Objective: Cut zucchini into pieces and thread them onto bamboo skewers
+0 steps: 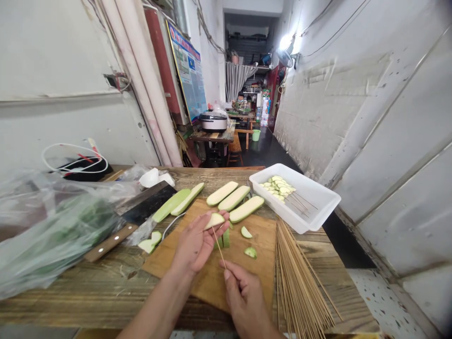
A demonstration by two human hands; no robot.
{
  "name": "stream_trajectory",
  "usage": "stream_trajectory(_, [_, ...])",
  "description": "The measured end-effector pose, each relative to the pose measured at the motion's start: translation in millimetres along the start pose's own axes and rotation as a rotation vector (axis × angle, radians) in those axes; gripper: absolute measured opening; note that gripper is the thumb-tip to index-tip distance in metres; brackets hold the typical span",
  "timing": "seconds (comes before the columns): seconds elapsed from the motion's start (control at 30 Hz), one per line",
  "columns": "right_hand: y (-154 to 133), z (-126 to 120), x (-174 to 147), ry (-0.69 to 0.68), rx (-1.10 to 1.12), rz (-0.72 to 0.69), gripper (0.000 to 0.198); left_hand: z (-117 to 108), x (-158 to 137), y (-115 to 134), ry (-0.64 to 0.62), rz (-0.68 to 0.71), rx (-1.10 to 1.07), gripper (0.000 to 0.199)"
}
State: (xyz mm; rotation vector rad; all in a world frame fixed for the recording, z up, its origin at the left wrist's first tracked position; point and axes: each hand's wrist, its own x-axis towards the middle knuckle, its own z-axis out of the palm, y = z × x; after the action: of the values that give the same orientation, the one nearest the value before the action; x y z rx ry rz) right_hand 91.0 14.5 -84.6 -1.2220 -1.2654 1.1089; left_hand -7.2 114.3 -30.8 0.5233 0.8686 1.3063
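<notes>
My left hand [197, 238] holds a pale zucchini slice [214, 220] between thumb and fingers, above the wooden cutting board [208, 280]. A thin bamboo skewer [219, 247] is pinched in my right hand [243, 294]; its upper end meets the slice's lower edge. How deep the tip sits is hidden. Beneath and beside my left fingers lie cut green pieces [226, 238], partly covered. Two small offcuts, a wedge [246, 232] and a green end [250, 253], rest on the board. Several halved zucchinis [246, 209] lie along its far edge, cut face up.
A white plastic tub [325, 207] with skewered slices [278, 186] stands at the right. Loose bamboo skewers [300, 282] are bundled beside the board. Leftward lie a cleaver [146, 202], more zucchini halves [187, 198] and a plastic bag of greens [70, 230]. Farther back, a person [240, 101] is at another table.
</notes>
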Motion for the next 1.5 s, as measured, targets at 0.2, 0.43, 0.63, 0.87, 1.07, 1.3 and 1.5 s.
stream_trajectory(0.2, [-3.4,1.0,0.4,-0.004,-0.063,-0.056,0.038,5.0,1.1,0.5,0.011,0.061,0.040,0.014])
stream_trajectory(0.43, [4.5,6.7,0.8,0.036,0.008,-0.066,0.038,3.6,0.7,-2.7,0.021,0.055,0.009,0.013])
stream_trajectory(0.63, [8.5,9.3,1.7,0.045,0.033,-0.043,0.040,0.6,0.7,-7.0,0.026,0.022,-0.007,0.013])
stream_trajectory(0.87, [4.2,9.6,6.3,0.047,0.021,-0.061,0.039,-1.0,3.0,-9.8,-0.006,-0.003,-0.018,0.012])
stream_trajectory(1.07, [-0.6,9.6,8.4,0.046,0.022,-0.061,0.042,0.6,1.1,-10.6,0.007,-0.042,-0.035,0.012])
stream_trajectory(1.3, [5.5,12.8,9.0,0.082,0.028,-0.050,0.042,1.8,-1.2,-13.7,0.016,-0.057,-0.035,0.015])
stream_trajectory(1.5, [2.8,13.2,10.4,0.087,0.014,-0.057,0.045,1.7,-1.7,-17.0,0.020,-0.070,-0.062,0.013])
